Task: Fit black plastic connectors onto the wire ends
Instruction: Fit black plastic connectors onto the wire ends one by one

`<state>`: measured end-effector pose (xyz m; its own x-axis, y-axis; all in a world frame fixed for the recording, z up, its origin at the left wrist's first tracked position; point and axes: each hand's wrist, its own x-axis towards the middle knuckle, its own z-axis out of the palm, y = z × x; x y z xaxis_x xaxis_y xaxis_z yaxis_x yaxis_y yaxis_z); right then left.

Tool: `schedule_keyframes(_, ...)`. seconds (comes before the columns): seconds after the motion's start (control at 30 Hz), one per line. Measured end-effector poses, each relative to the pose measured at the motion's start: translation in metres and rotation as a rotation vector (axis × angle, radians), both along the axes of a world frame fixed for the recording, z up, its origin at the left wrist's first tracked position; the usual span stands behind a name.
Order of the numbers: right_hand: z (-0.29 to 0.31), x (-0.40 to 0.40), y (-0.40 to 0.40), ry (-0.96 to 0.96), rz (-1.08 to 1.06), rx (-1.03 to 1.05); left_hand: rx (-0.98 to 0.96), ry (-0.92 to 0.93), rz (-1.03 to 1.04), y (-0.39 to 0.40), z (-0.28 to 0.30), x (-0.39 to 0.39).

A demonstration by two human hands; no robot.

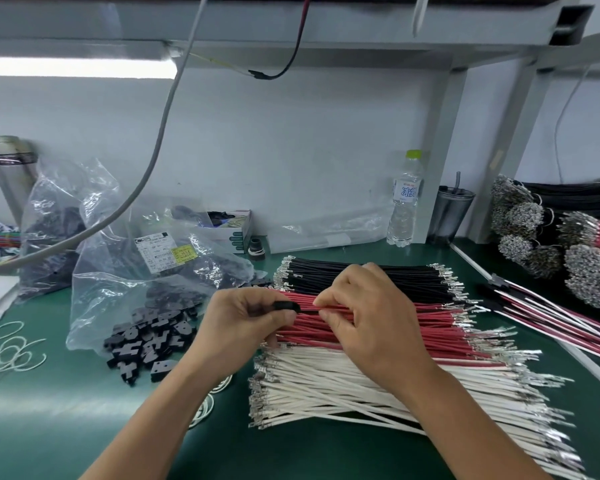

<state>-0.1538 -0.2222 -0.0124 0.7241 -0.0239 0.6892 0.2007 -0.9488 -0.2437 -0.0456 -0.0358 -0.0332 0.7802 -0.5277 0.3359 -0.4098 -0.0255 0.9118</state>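
My left hand grips a black plastic connector between thumb and fingers. My right hand pinches a red wire right beside it; the wire's end meets the connector's right side. Both hands hover over three flat bundles of cut wires on the green mat: black wires at the back, red wires in the middle, white wires at the front. All have metal terminals at both ends. A loose heap of black connectors lies left of my left hand.
Clear plastic bags with more connectors stand at the back left. Finished harnesses and tied wire bundles lie at the right. A water bottle and a tumbler stand by the back wall. White tie loops lie at far left.
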Motion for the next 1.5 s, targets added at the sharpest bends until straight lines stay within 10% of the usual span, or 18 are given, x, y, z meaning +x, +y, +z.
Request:
schedule_keyframes(0.2,-0.007,-0.003,0.016,0.476,0.133,0.057,0.009,-0.003,0.054,0.004,-0.006,0.006)
schedule_keyframes(0.83,0.000,0.001,0.001,0.431,0.212,0.691,-0.050,0.095,0.055,0.001,-0.006,0.007)
schedule_keyframes(1.17,-0.005,0.003,0.005,0.189,0.016,0.224,-0.100,0.131,0.009,0.003,-0.004,0.005)
schedule_keyframes(1.5,-0.011,0.004,0.005,0.117,0.052,0.230,-0.078,0.137,-0.015,0.002,-0.002,0.002)
